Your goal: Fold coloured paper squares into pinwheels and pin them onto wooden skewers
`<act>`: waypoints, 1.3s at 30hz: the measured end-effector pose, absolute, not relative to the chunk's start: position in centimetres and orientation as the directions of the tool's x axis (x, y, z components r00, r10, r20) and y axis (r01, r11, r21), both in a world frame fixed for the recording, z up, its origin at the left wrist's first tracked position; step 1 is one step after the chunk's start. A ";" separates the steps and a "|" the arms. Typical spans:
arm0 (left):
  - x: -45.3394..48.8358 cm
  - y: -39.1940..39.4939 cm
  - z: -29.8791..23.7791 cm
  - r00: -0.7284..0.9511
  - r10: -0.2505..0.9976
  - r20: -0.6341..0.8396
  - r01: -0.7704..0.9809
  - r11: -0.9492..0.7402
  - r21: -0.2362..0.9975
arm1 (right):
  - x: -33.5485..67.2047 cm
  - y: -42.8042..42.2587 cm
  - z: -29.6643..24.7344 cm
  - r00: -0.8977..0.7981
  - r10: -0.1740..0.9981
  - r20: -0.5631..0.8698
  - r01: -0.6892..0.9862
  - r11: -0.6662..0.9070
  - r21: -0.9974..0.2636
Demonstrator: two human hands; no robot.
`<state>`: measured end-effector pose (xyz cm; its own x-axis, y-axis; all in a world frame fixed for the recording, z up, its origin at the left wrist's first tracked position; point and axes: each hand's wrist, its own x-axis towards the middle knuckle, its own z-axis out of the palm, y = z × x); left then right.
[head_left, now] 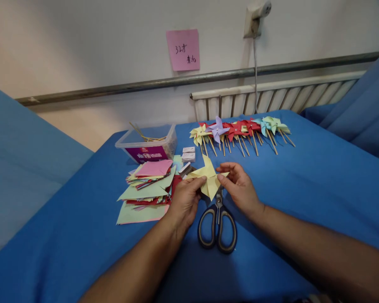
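A yellow paper pinwheel (pixel 211 182) with folded blades is held up over the table between my two hands. My left hand (pixel 188 198) grips it near the centre, thumb on top. The thumb and fingers of my right hand (pixel 238 185) pinch its right blade. Under the pinwheel lie scissors (pixel 219 223) with dark blue and grey handles towards me; the paper partly hides their blades. Partly covered by the paper and my left hand, a dark stapler-like object (pixel 186 169) sits just behind.
Stacked coloured paper (pixel 145 188) lies at the left, before a clear plastic box (pixel 145 145) holding sticks. Two small white boxes (pixel 188 155) stand beside it. Finished pinwheels on sticks (pixel 236 131) line the back right. The table has a blue cloth (pixel 290 185); a radiator (pixel 281 94) stands behind.
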<state>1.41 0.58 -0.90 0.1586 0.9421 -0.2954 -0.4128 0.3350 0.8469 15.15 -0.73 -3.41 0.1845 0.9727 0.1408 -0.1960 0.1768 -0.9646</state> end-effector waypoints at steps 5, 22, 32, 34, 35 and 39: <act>0.7 1.2 -0.2 0.098 0.956 -0.278 -0.468 0.291 0.834 | 15.6 -1.3 -3.0 0.087 0.872 0.481 0.203 0.458 -0.866; 1.1 0.5 -0.5 0.134 0.932 -0.336 -0.451 0.359 0.817 | 15.8 -1.2 -2.8 -0.020 0.840 0.542 0.345 0.515 -0.785; 1.6 0.4 -0.4 0.146 0.943 -0.298 -0.401 0.332 0.854 | 16.3 -0.9 -2.7 0.018 0.860 0.510 0.375 0.467 -0.801; 1.6 0.4 -0.5 0.151 0.944 -0.295 -0.394 0.331 0.858 | 16.3 -0.7 -2.9 0.028 0.862 0.506 0.384 0.458 -0.802; 1.6 0.4 -0.6 0.150 0.943 -0.296 -0.390 0.331 0.859 | 16.4 -0.6 -3.0 0.033 0.863 0.505 0.385 0.455 -0.803; 1.6 0.3 -0.9 0.147 0.944 -0.296 -0.380 0.330 0.864 | 16.5 -0.3 -3.3 0.051 0.865 0.500 0.379 0.446 -0.811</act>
<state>1.56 0.33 -0.88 0.1471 0.9439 -0.2957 -0.3795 0.3299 0.8644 16.51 -0.29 -3.30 0.0508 0.8647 0.4998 0.3792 0.4463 -0.8106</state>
